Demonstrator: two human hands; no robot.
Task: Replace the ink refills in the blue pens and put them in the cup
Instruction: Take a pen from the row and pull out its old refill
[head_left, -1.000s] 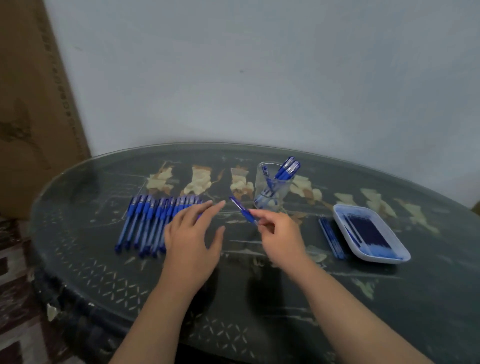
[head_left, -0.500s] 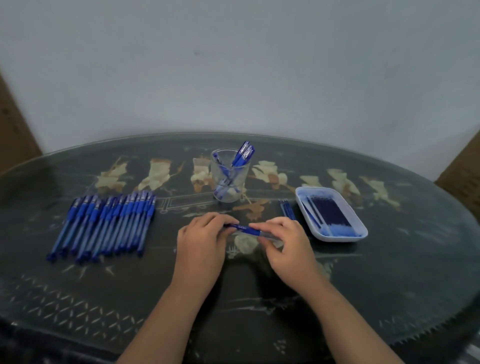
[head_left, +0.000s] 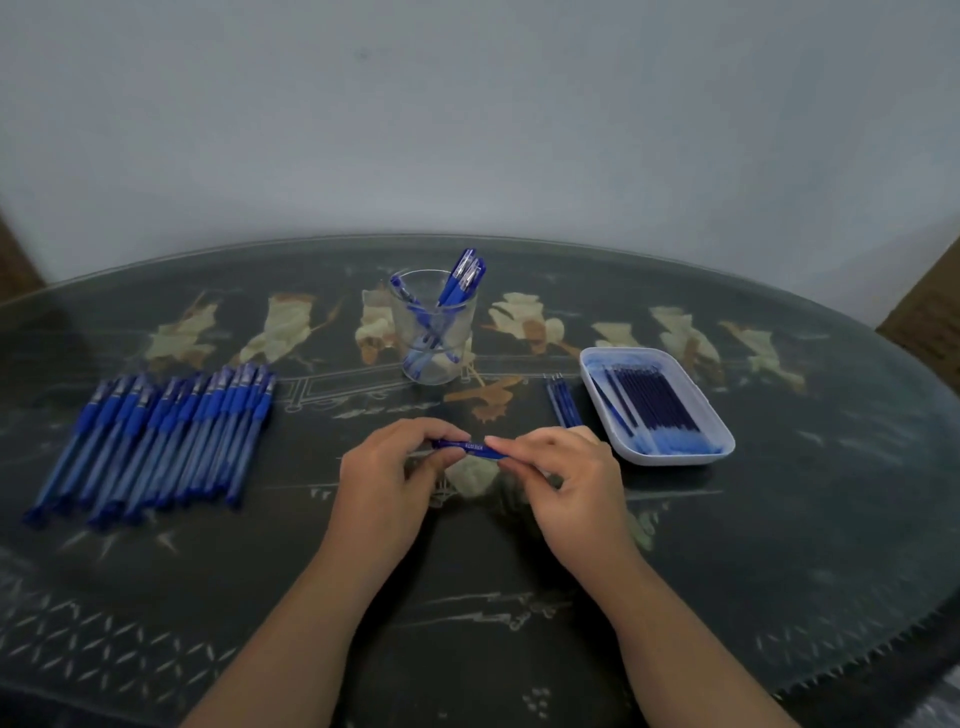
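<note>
Mid-table, left hand (head_left: 387, 467) and right hand (head_left: 563, 473) both pinch one pen (head_left: 470, 448). Behind it the cup (head_left: 434, 353) holds just a few, and a big row (head_left: 156, 436) waits on the left, so early days I'd say.

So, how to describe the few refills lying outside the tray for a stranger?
Find the white tray on the right side of the table. Just left of it, a small bundle of thin blue refills lies on the table. Unlike the refills in the tray, these few lie outside it.
</note>
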